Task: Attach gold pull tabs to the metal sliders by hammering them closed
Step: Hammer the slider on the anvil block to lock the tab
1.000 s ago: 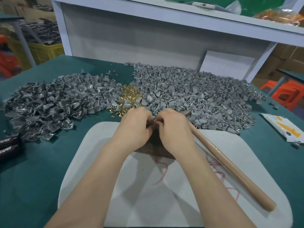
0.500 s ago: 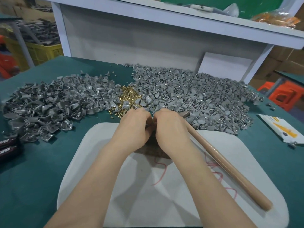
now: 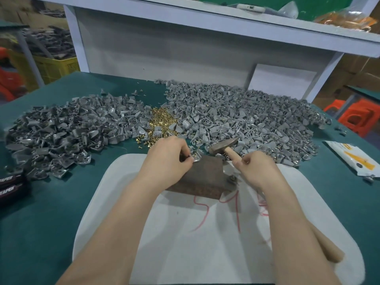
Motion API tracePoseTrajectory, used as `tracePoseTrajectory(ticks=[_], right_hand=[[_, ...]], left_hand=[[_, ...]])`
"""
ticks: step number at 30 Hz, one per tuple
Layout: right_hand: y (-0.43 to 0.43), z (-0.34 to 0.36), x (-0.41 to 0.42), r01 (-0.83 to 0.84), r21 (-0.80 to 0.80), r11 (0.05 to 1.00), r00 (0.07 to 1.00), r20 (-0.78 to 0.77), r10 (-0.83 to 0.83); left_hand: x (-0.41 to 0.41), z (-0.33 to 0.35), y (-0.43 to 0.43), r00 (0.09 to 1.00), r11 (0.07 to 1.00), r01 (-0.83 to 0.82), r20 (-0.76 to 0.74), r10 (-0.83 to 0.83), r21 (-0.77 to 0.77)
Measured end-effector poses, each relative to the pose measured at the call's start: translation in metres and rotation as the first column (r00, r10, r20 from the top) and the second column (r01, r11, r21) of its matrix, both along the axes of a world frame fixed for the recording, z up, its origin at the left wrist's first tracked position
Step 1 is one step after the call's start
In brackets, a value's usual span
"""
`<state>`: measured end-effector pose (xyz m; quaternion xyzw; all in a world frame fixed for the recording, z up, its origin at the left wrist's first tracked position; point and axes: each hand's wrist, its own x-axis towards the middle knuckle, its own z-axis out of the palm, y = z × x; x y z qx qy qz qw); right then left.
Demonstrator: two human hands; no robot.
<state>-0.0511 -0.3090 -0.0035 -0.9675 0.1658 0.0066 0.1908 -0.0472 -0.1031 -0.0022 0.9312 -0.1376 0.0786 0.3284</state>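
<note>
Head view: left hand (image 3: 168, 159) pinches slider (image 3: 195, 159) on block (image 3: 205, 177); right hand (image 3: 257, 169) grips hammer (image 3: 223, 146); black packs (image 3: 10, 184) read "TAPER".

Block (image 3: 203, 177) on mat (image 3: 205, 243), hammer (image 3: 223, 146) to right; behind, pull tabs (image 3: 162, 120) between left slider pile (image 3: 61, 130) and right slider pile (image 3: 246, 116).

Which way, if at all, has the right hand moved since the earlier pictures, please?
Yes. The right hand has moved right, off the dark block, to grip the hammer.
</note>
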Motion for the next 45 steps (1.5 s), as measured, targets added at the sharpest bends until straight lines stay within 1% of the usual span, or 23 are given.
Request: tracePoseTrajectory(ticks=[5, 8, 10, 12, 15, 19, 21, 23, 24, 26, 28, 29, 30, 32, 33, 34, 36, 38, 39, 40, 42, 43, 45], right_hand=[[0.000, 0.003, -0.001, -0.027, 0.027, 0.999, 0.998, 0.056, 0.025], [0.001, 0.010, -0.006, -0.062, 0.041, 0.997, 0.977, 0.207, 0.052], [0.006, 0.019, -0.011, -0.137, 0.135, 0.981, 0.931, 0.357, 0.081], [0.014, 0.024, -0.019, -0.249, 0.172, 0.953, 0.866, 0.480, 0.140], [0.028, 0.027, -0.028, -0.352, 0.096, 0.931, 0.766, 0.601, 0.228], [0.039, 0.030, -0.033, -0.324, -0.005, 0.946, 0.668, 0.707, 0.233], [0.041, 0.030, -0.034, -0.346, -0.031, 0.938, 0.718, 0.634, 0.286], [0.043, 0.026, -0.034, -0.363, -0.075, 0.929, 0.812, 0.464, 0.355], [0.044, 0.025, -0.034, -0.349, -0.107, 0.931, 0.828, 0.431, 0.360], [0.046, 0.027, -0.035, -0.307, -0.103, 0.946, 0.788, 0.529, 0.314], [0.047, 0.030, -0.036, -0.293, 0.003, 0.956, 0.681, 0.703, 0.206], [0.047, 0.030, -0.035, -0.298, 0.031, 0.954, 0.649, 0.740, 0.179], [0.047, 0.031, -0.035, -0.306, 0.015, 0.952, 0.664, 0.720, 0.202], [0.050, 0.027, -0.036, -0.337, -0.075, 0.938, 0.785, 0.527, 0.324], [0.050, 0.024, -0.036, -0.338, -0.112, 0.935, 0.825, 0.442, 0.351], [0.050, 0.023, -0.035, -0.316, -0.139, 0.938, 0.839, 0.420, 0.345], [0.052, 0.025, -0.036, -0.266, -0.136, 0.954, 0.803, 0.516, 0.297], [0.051, 0.029, -0.036, -0.251, -0.004, 0.968, 0.703, 0.686, 0.186], [0.049, 0.031, -0.036, -0.254, 0.028, 0.967, 0.675, 0.721, 0.157], [0.048, 0.032, -0.037, -0.264, 0.001, 0.965, 0.695, 0.694, 0.189], [0.048, 0.029, -0.039, -0.300, -0.125, 0.946, 0.819, 0.475, 0.323], [0.047, 0.027, -0.040, -0.308, -0.162, 0.937, 0.854, 0.387, 0.348], [0.048, 0.027, -0.038, -0.270, -0.173, 0.947, 0.865, 0.388, 0.317]], left_hand=[[0.002, -0.002, 0.000, 1.000, 1.000, -0.011, -0.015, 0.011, -0.011], [0.003, -0.004, 0.002, 0.997, 0.997, -0.076, 0.014, 0.076, 0.008], [0.004, -0.004, 0.003, 0.992, 0.992, -0.125, 0.029, 0.124, 0.009], [0.005, -0.005, 0.003, 0.990, 0.991, -0.136, 0.024, 0.136, 0.001], [0.005, -0.007, 0.003, 0.990, 0.990, -0.137, 0.017, 0.137, -0.026], [0.006, -0.008, 0.002, 0.990, 0.988, -0.135, 0.023, 0.137, -0.073], [0.006, -0.008, 0.002, 0.989, 0.986, -0.148, 0.018, 0.150, -0.073], [0.007, -0.007, 0.002, 0.986, 0.984, -0.164, 0.000, 0.164, -0.066], [0.007, -0.007, 0.002, 0.986, 0.983, -0.167, -0.010, 0.167, -0.073], [0.006, -0.008, 0.002, 0.987, 0.982, -0.164, -0.017, 0.163, -0.097], [0.006, -0.008, 0.002, 0.987, 0.981, -0.159, -0.020, 0.158, -0.109], [0.006, -0.008, 0.001, 0.987, 0.981, -0.162, -0.023, 0.161, -0.107], [0.006, -0.008, 0.001, 0.986, 0.981, -0.166, -0.028, 0.164, -0.103], [0.007, -0.007, 0.002, 0.985, 0.980, -0.172, -0.040, 0.169, -0.096], [0.006, -0.006, 0.002, 0.984, 0.980, -0.175, -0.044, 0.171, -0.096], [0.006, -0.006, 0.003, 0.984, 0.980, -0.174, -0.044, 0.170, -0.098], [0.005, -0.006, 0.003, 0.987, 0.982, -0.161, -0.025, 0.159, -0.104], [0.005, -0.007, 0.002, 0.989, 0.983, -0.150, -0.014, 0.149, -0.110], [0.005, -0.007, 0.002, 0.989, 0.982, -0.150, -0.016, 0.150, -0.112], [0.006, -0.007, 0.002, 0.988, 0.981, -0.154, -0.020, 0.153, -0.116], [0.006, -0.007, 0.002, 0.986, 0.979, -0.168, -0.034, 0.165, -0.119], [0.005, -0.006, 0.002, 0.985, 0.979, -0.170, -0.038, 0.167, -0.111], [0.004, -0.005, 0.002, 0.987, 0.982, -0.162, -0.036, 0.159, -0.100]])
